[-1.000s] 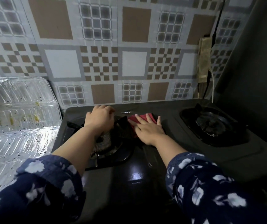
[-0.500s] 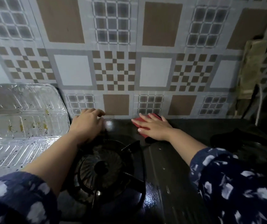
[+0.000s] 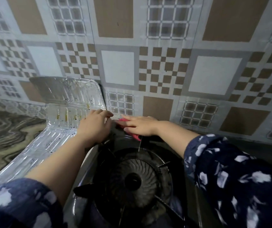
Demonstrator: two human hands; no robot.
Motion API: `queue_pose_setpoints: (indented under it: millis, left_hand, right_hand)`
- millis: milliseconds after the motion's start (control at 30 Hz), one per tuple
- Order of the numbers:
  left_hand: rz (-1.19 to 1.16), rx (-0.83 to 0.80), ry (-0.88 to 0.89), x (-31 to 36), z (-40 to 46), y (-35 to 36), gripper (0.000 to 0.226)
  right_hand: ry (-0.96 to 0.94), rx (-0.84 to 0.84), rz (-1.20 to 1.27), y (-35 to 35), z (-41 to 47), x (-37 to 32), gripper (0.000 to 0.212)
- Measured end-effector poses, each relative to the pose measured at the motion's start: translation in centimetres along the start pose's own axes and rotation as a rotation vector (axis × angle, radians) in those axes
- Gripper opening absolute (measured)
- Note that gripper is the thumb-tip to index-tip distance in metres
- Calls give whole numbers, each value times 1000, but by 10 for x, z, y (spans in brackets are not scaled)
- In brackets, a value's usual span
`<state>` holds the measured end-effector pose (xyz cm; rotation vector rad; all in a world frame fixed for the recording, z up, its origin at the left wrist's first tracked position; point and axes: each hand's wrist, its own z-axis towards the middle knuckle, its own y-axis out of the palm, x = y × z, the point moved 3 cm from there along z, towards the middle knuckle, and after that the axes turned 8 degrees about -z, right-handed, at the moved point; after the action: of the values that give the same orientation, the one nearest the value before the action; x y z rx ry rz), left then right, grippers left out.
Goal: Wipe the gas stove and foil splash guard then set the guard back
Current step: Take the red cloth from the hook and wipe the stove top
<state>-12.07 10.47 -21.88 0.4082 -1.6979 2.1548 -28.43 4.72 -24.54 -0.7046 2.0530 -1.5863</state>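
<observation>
The gas stove (image 3: 148, 186) fills the near middle, black and glossy, its near edge cut off by the bottom of the frame and its right side lost under a dark flowered sleeve (image 3: 230, 178). The round burner (image 3: 132, 180) with its ribbed cap and pan-support prongs sits between the two forearms; the stove's far strip by the wall is mostly hidden by the hands. The right hand (image 3: 140, 126) lies flat, fingers straight and pointing left, pressing a red cloth (image 3: 136, 136) onto the far edge of the stove; only slivers of the cloth show past the fingertips and under the palm. The left hand (image 3: 95, 127) rests at the stove's far left corner with fingers loosely bent; whether it grips anything I cannot tell. Just left of it lies the foil splash guard (image 3: 62, 116), bent, one panel leaning against the patterned tile wall (image 3: 164, 63), the other flat on the marbled counter (image 3: 8, 132), speckled with dark and yellowish stains
</observation>
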Motion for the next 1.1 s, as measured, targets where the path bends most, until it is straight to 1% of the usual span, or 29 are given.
queue_pose_setpoints:
  millis: [133, 200, 267, 367, 400, 467, 533, 600, 667, 733, 833, 933, 1100]
  left_hand:
    - [42, 15, -41, -6, -7, -1, 31]
    - [36, -7, -47, 1, -11, 2, 33]
    - [35, -32, -37, 13, -15, 4, 34]
    - [64, -65, -4, 34, -24, 10, 35]
    - [68, -72, 1, 41, -28, 12, 34]
    - [62, -86, 13, 55, -38, 15, 35]
    - [46, -103, 30, 68, -49, 17, 35]
    - [43, -117, 55, 80, -62, 18, 35]
    - [47, -129, 82, 91, -75, 19, 35]
    - [44, -146, 104, 98, -88, 19, 35]
    - [42, -137, 144, 103, -100, 15, 36]
    - [36, -118, 180, 105, -108, 9, 38]
    - [27, -138, 237, 103, -126, 4, 37]
  right_hand:
    - [-152, -62, 155, -8, 13, -25, 52]
    - [-149, -66, 196, -9, 1, -23, 54]
    - [-104, -68, 234, -6, -16, -14, 53]
    - [21, -67, 258, 4, -42, 4, 44]
    - [69, -43, 283, 8, -53, 10, 46]
    - [206, 22, 415, 11, -82, 21, 56]
    - [292, 64, 470, 17, -113, 27, 56]
    - [323, 75, 369, 27, -142, 29, 56]
    - [353, 66, 212, 38, -164, 26, 48]
    - [416, 78, 132, 49, -182, 20, 45]
    - [515, 112, 112, 57, -204, 4, 45]
    - [565, 121, 99, 63, -218, -16, 46]
    - [649, 145, 95, 71, -238, -48, 47]
